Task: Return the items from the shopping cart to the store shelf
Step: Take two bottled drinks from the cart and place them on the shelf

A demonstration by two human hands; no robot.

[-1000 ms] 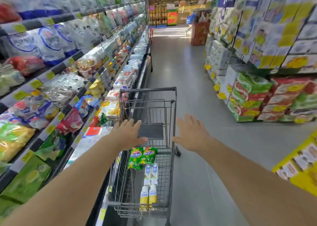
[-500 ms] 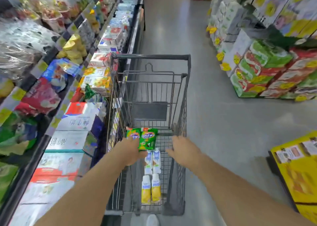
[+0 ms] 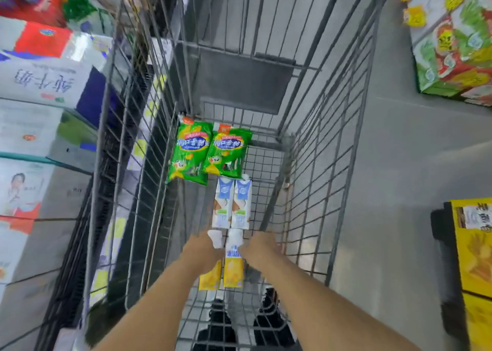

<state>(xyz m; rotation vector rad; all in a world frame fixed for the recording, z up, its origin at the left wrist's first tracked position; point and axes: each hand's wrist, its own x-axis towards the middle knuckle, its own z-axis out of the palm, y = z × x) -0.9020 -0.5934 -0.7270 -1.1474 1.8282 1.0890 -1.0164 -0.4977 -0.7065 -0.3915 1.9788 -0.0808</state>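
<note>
I look down into a grey wire shopping cart (image 3: pixel 319 137). On its floor lie two green snack bags (image 3: pixel 190 153) at the far end, two blue-and-white cartons (image 3: pixel 233 204) in the middle, and two yellow cartons with white caps nearest me. My left hand (image 3: pixel 205 252) is closed over the left yellow carton (image 3: pixel 210 277). My right hand (image 3: pixel 262 249) grips the right yellow carton (image 3: pixel 233 270) from its right side. The fingers are blurred.
The store shelf (image 3: pixel 40 84) runs along the cart's left side, stacked with white, red and blue boxes. Green and red packs (image 3: pixel 452 44) are piled at the upper right, and a yellow display (image 3: pixel 474 257) stands at the right. Grey aisle floor lies between.
My view has tilted down into the cart. Both hands moved from above the cart's near rim down to the yellow cartons and closed on them.
</note>
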